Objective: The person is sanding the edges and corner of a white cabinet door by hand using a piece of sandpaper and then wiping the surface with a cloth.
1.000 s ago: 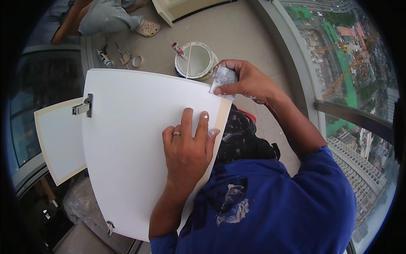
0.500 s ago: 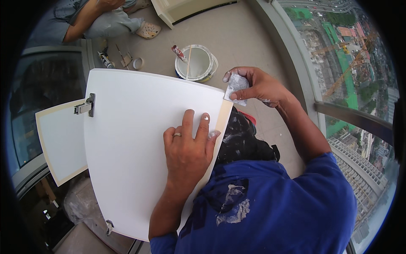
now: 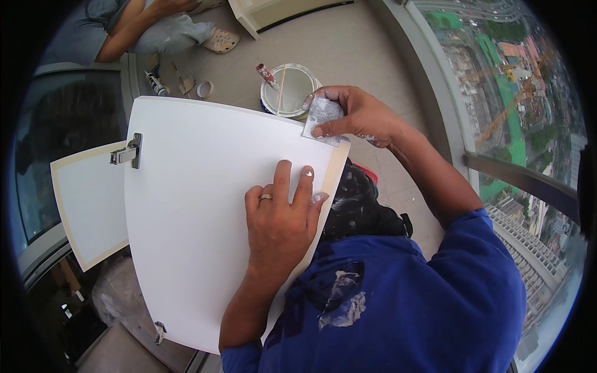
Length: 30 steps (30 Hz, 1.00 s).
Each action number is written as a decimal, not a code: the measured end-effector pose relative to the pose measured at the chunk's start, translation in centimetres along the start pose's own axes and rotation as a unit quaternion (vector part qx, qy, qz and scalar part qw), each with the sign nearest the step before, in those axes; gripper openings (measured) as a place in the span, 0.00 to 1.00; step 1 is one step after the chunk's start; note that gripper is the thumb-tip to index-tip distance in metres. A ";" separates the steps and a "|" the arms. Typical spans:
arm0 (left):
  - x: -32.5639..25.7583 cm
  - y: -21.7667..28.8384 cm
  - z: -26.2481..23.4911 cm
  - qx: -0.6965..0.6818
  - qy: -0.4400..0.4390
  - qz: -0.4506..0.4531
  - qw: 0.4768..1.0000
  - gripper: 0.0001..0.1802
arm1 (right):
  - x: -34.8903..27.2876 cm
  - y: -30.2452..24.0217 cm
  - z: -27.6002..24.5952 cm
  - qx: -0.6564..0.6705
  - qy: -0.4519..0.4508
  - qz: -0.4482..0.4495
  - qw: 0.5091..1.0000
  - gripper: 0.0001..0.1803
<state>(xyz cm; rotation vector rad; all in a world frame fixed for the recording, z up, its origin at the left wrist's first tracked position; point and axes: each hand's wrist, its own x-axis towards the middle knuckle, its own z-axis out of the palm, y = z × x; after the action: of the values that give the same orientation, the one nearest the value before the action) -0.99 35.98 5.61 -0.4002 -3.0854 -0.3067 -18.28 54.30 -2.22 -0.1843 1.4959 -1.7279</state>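
Observation:
A white cabinet door (image 3: 186, 205) with a metal hinge (image 3: 129, 151) on its left side lies across my lap. A strip of beige masking tape (image 3: 334, 166) runs along its right edge. My left hand (image 3: 280, 214), wearing a ring, rests flat on the panel with fingers spread and its thumb near the tape. At the door's far right corner, my right hand (image 3: 357, 115) pinches a grey, white-dusted folded piece of sandpaper (image 3: 324, 114) against the panel. White residue marks the right-hand fingers.
Beyond the door stands a white bucket (image 3: 290, 102) with a red-handled brush (image 3: 267, 76) and a stick across it. A tape roll (image 3: 204, 90) and a sealant tube (image 3: 155, 82) lie nearby. Another person sits at the far left. A second taped panel (image 3: 93, 199) is left; windows line the right.
My right hand has moved left and slightly away, sliding the sandpaper from the corner edge further onto the panel. My left hand stays pressed on the door, nearly unmoved.

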 end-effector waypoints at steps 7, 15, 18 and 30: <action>-0.1 0.1 0.0 0.011 0.000 0.004 1.000 0.25 | 0.2 -0.6 1.0 0.024 0.012 -0.022 0.999 0.28; -0.1 0.3 -0.1 0.012 0.001 -0.002 1.000 0.25 | -0.6 0.1 -0.3 0.018 0.006 -0.004 1.000 0.27; -0.1 0.4 0.1 0.018 0.009 0.000 1.000 0.25 | -3.7 1.8 -2.6 0.050 0.013 0.021 0.998 0.28; -0.1 0.2 -0.3 -0.089 0.056 0.038 0.994 0.21 | -8.4 1.9 -1.8 0.128 0.031 -0.166 0.977 0.12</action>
<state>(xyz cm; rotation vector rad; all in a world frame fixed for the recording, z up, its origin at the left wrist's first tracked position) -0.88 36.15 5.91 -0.4868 -2.9354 -0.5829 -12.97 61.23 -1.14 -0.2600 1.3240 -2.1939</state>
